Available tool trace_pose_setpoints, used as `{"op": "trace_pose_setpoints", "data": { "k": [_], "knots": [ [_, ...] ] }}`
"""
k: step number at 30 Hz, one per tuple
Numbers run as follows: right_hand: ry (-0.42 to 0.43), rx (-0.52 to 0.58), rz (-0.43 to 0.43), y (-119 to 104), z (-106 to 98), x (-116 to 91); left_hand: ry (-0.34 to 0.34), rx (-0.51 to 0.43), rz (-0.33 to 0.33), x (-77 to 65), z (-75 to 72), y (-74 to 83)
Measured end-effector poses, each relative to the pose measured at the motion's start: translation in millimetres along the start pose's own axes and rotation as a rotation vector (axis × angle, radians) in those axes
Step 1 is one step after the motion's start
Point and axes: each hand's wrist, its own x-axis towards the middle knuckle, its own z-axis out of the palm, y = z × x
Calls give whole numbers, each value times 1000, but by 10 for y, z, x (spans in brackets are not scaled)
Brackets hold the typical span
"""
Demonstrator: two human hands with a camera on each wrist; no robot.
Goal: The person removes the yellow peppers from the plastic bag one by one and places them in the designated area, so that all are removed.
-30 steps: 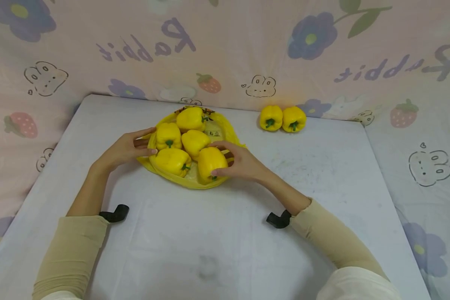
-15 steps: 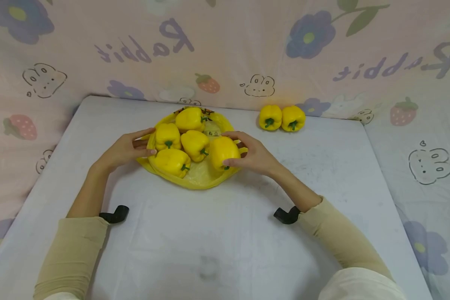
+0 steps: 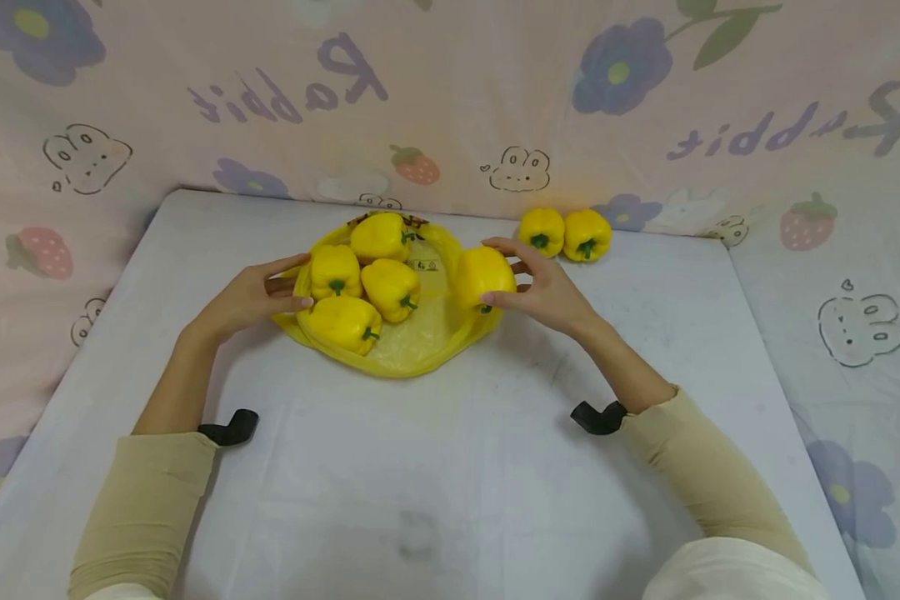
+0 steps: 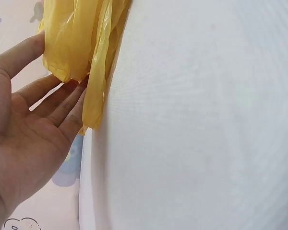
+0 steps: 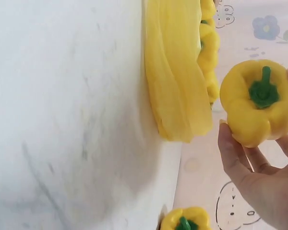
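My right hand [image 3: 546, 290] holds a yellow bell pepper [image 3: 485, 279] above the right rim of the yellow plastic bag [image 3: 412, 367]. In the right wrist view, the fingers and thumb grip this bell pepper [image 5: 257, 103] around its sides, green stem towards the camera. At the bag's left side, my left hand [image 3: 243, 298] holds the rim. In the left wrist view, the thumb and fingers of the left hand [image 4: 33, 134] are against the bag [image 4: 72, 38], their tips partly hidden behind the plastic. Several yellow bell peppers [image 3: 335, 272] lie inside the wide bag mouth.
Two more yellow bell peppers [image 3: 587, 235] stand side by side at the table's back edge, right of the bag. The white table [image 3: 390, 475] meets a patterned cloth [image 3: 450, 100] behind. Black curved pieces [image 3: 600, 417] stick out at both sleeve cuffs.
My right hand has lifted the bell pepper from inside the bag and carried it right and away from me, to the bag's right rim. The left hand stays in place.
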Motion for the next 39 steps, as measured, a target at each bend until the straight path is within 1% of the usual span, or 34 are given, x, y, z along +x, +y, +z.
{"op": "trace_pose_setpoints", "data": {
  "k": [8, 15, 21, 25, 31, 37, 39],
  "knots": [
    [48, -47, 70, 16, -217, -42, 2, 8, -2, -6, 2, 20],
    [104, -54, 98, 65, -386, -63, -8, 3, 7, -14, -4, 1],
    [168, -99, 85, 75, -556, -95, -4, -16, 25, -6, -2, -4],
    [199, -133, 90, 94, -668, -116, 1, -11, 21, -11, -3, -10],
    [233, -154, 87, 171, -847, -145, 2, -6, 8, -13, -1, -12],
    [261, -182, 152, 244, -1011, -184, -1, -10, 1, -11, -4, -14],
    [271, -188, 161, 275, -1057, -200, -1, -12, 2, -10, -4, -12]
  ]
}}
